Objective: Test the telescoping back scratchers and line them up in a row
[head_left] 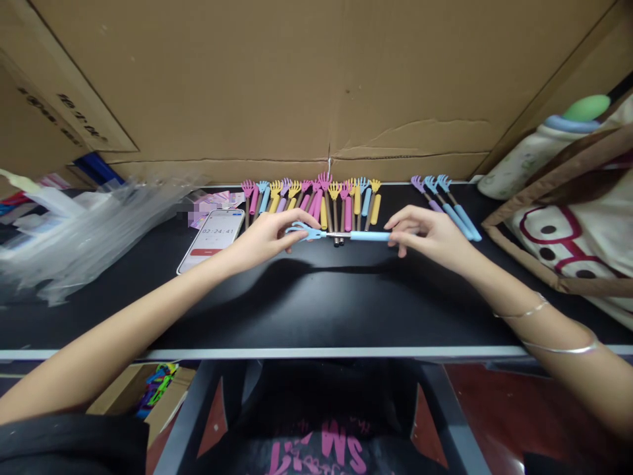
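I hold a light blue telescopic back scratcher (341, 235) level above the black table (316, 303). My left hand (267, 237) pinches its claw end. My right hand (428, 234) grips its blue handle. A short metal rod shows between claw and handle. Behind it lies a row of several pink, yellow, purple and blue scratchers (311, 198). To the right, apart from that row, lie three more scratchers (445, 201), one purple and two blue.
A phone (211, 241) showing a timer lies left of my hands. Clear plastic bags (84, 231) pile at the far left. A tote bag (573, 224) stands at the right. Cardboard walls (316, 86) close off the back.
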{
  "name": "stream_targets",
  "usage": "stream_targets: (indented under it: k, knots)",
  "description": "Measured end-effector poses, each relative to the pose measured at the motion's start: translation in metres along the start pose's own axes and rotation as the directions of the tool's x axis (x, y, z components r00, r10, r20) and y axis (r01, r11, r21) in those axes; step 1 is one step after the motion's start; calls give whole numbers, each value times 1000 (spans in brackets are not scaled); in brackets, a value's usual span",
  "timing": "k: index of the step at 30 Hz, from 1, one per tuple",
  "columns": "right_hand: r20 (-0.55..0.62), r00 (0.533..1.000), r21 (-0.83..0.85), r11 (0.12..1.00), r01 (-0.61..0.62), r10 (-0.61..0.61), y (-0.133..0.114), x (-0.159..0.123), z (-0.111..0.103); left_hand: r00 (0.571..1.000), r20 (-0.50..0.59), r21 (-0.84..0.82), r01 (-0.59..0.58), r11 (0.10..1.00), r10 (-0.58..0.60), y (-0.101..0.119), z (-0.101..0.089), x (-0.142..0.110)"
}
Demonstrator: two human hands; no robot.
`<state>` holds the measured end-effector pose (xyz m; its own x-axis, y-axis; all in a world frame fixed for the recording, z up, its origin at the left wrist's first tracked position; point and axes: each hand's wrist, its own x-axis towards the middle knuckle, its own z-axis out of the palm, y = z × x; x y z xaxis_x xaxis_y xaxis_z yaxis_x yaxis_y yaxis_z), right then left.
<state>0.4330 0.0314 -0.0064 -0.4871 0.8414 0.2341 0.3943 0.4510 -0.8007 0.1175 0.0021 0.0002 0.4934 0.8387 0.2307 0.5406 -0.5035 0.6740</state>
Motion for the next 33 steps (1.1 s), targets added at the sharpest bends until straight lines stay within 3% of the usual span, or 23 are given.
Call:
stream_targets:
  k: [3, 9, 16, 24, 33]
  knots:
    - [139, 989, -43, 998, -49, 55, 6, -5, 1, 999, 38, 24, 29, 999, -30, -3, 2, 1]
    - [255, 963, -138, 989, -53, 87, 7, -7, 7, 988, 129, -8, 83, 996, -82, -18, 12, 1]
    - [131, 991, -157, 988, -1, 22, 5, -9, 14, 1000, 8, 157, -19, 987, 18, -28, 15, -1]
    - [80, 997, -157, 987, 11, 2, 11, -10, 10, 987, 74, 251, -158, 955, 144, -30, 16, -11]
    - [108, 990, -347, 930, 118, -86, 11, -13, 8, 991, 110, 336, -107, 936, 73, -31, 9, -12]
